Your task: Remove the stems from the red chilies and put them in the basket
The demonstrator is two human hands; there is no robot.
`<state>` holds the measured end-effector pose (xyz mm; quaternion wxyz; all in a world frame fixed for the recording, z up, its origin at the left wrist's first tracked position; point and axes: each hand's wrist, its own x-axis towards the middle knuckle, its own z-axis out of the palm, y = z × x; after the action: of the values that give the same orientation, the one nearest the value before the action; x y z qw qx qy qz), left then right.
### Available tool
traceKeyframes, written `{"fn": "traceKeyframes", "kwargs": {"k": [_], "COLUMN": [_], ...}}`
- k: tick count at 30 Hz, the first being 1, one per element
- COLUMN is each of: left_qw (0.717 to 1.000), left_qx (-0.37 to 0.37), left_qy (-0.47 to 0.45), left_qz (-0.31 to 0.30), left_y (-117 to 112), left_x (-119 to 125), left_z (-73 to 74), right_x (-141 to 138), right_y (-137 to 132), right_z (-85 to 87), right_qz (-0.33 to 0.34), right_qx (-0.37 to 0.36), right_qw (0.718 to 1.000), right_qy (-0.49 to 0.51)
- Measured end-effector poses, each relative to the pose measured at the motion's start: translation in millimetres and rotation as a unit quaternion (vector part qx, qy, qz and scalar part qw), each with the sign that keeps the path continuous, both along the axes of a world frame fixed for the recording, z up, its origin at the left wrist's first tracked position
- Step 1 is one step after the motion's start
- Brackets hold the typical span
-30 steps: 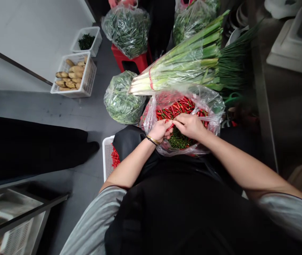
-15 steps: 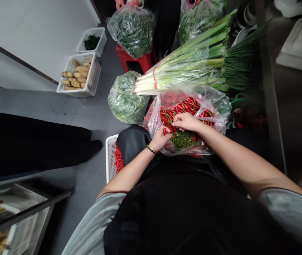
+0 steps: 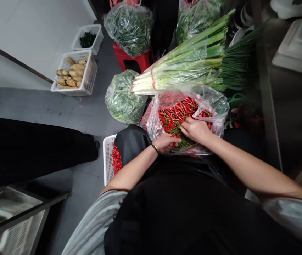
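Note:
A clear plastic bag (image 3: 153, 120) on my lap stands open, full of red chili peppers (image 3: 176, 114) with a patch of loose green stems (image 3: 185, 143) at its near side. My left hand (image 3: 165, 142), with a bracelet at the wrist, is closed on a few red chilies over the bag's near left part. My right hand (image 3: 195, 129) is over the bag's middle, fingers pinched together among the chilies and stems; what lies between its fingertips is hidden. Beside my left knee, a white basket (image 3: 108, 166) holds red chilies without visible stems.
Beyond the bag lies a wrapped bundle of leeks (image 3: 183, 63). Bagged greens (image 3: 126, 97) sit on the floor, and another bag (image 3: 129, 30) rests on a red stool (image 3: 144, 62). Left stands a white crate (image 3: 87, 83) of pale roots. A dark-clothed leg (image 3: 34, 148) extends from the left.
Both hands have shifted right and slightly nearer me within the bag. The left hand's fingers now point right with red chilies showing. The whole view has drifted slightly left.

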<state>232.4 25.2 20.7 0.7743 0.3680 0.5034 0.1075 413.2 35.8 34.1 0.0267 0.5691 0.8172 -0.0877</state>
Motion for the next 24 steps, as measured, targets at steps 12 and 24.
{"fn": "traceKeyframes", "kwargs": {"k": [12, 24], "left_qw": [0.978, 0.992], "left_qx": [0.104, 0.058], "left_qy": [-0.053, -0.041], "left_qz": [0.170, 0.106], "left_y": [14.2, 2.9], "left_x": [-9.5, -13.3], "left_z": [3.8, 1.0], "right_x": [-26.0, -19.0], "right_y": [62.5, 16.3], "right_z": [-0.7, -12.2], "right_qz": [-0.036, 0.007], "right_qx": [-0.083, -0.086], "right_qw": [0.985, 0.996], "right_qy": [0.150, -0.015]}}
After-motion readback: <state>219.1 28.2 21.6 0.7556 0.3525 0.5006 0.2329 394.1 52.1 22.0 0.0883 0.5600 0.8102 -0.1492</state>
